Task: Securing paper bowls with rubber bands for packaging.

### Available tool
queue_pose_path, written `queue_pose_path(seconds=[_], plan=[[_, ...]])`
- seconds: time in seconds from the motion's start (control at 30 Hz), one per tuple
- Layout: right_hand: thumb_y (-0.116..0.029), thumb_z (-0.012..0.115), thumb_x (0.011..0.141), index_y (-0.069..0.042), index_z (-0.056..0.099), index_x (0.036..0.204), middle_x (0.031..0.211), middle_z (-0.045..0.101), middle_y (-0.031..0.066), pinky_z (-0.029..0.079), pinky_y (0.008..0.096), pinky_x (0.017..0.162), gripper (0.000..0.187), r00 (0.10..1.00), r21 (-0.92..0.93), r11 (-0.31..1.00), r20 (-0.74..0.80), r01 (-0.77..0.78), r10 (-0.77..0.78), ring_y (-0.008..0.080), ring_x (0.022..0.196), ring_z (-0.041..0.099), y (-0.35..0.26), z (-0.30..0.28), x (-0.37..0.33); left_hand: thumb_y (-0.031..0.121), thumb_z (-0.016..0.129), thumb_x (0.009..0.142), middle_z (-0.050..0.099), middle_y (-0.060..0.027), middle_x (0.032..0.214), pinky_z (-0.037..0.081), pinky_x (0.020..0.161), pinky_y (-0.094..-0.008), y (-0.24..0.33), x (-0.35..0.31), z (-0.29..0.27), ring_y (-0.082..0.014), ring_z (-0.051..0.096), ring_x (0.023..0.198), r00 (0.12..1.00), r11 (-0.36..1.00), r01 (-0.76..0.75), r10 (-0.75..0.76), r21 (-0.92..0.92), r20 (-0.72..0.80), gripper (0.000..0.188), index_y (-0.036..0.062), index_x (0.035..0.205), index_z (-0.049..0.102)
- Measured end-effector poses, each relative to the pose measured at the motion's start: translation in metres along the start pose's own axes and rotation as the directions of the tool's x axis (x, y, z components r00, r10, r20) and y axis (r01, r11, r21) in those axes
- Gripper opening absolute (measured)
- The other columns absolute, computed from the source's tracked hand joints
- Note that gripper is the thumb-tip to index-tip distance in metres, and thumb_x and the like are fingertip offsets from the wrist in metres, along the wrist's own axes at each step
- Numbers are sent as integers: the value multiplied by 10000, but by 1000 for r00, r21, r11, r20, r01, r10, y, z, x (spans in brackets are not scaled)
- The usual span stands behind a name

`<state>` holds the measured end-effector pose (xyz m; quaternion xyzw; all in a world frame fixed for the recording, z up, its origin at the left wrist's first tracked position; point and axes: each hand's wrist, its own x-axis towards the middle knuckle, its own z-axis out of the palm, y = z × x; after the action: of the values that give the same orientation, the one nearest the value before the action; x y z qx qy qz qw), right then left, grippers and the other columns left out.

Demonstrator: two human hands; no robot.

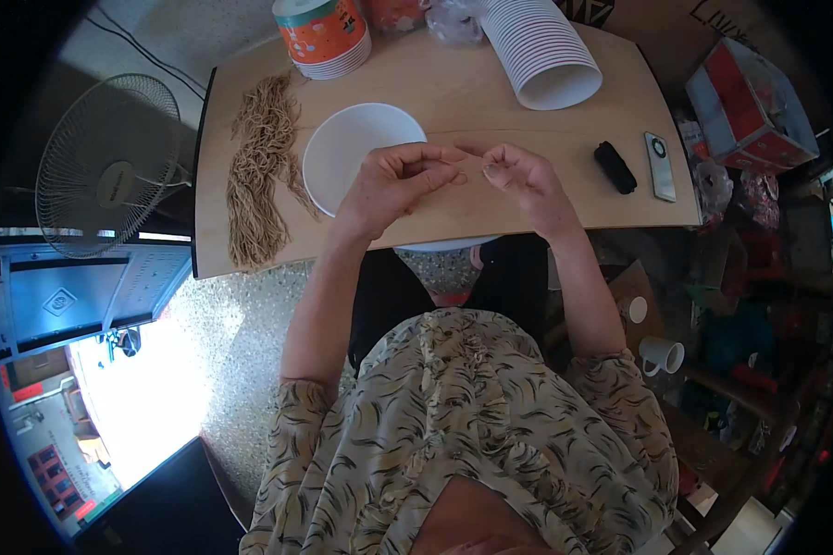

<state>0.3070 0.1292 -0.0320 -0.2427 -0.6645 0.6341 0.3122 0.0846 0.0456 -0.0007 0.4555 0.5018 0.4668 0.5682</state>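
Both my hands are raised over the near edge of the wooden table, close together. My left hand [389,188] has its thumb and fingers pressed together, in front of a white round tub [341,148]. My right hand [534,190] is also in a pinch, with its fingertips a little to the right of the left ones. Anything between the fingertips is too small to make out. Left of the tub lies a long bundle of tan twine [257,176], with some loose strands trailing toward the tub.
A stack of white paper tubs [546,55] lies tilted at the back, and an orange-and-green printed stack [324,42] stands to its left. A black pouch [615,167] and a phone [659,166] lie at the right. A fan [111,166] stands left of the table [472,74].
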Motion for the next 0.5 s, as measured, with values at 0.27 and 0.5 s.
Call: queue_pose_path(seconds=[0.27, 0.5], plan=[[-161, 567, 1017, -15, 569, 975, 879, 567, -5, 442, 226, 743, 152, 1000, -16, 1000, -17, 24, -24, 60, 800, 521, -18, 8, -4, 122, 647, 971, 722, -65, 978, 452, 594, -178, 12, -5, 4, -62, 621, 765, 1000, 999, -26, 26, 43, 8, 287, -22, 1219, 652], [-50, 636, 949, 0, 627, 987, 831, 558, -16, 418, 202, 638, 63, 967, -321, 929, -107, 185, -229, 52, 700, 476, -36, 14, -4, 187, 656, 966, 701, -18, 862, 488, 639, -197, 15, -8, 1, -54, 595, 709, 998, 997, 5, -10, 76, 68, 269, -3, 1153, 692]])
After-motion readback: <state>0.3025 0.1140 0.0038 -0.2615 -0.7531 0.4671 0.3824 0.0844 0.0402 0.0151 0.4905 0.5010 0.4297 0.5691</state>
